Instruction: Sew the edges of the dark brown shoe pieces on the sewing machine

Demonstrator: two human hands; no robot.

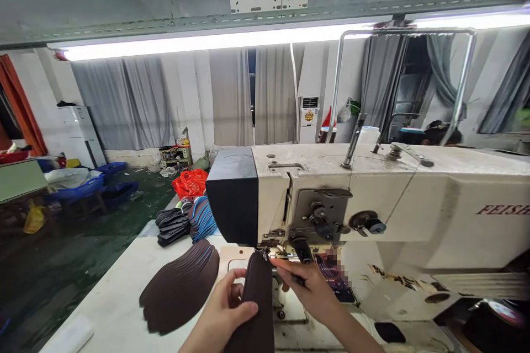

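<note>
A cream industrial sewing machine [414, 204] with a dark grey head end fills the right half of the view. My left hand [223, 311] is closed on a dark brown shaped piece [257, 303], thumb on top, holding its tip up under the needle area [265, 251]. My right hand [308, 287] is pinched at the right side of that piece close to the presser foot, with a thin dark tool-like thing between its fingers. A fanned stack of similar brown pieces [178, 287] lies on the white table [120, 309] to the left.
More stacked dark and blue-edged pieces [186, 220] sit at the table's far end, with an orange bag [190, 182] beyond. Blue bins [95, 185] stand on the green floor at left. A metal thread stand [406, 33] rises behind the machine. A person's head [443, 133] shows behind.
</note>
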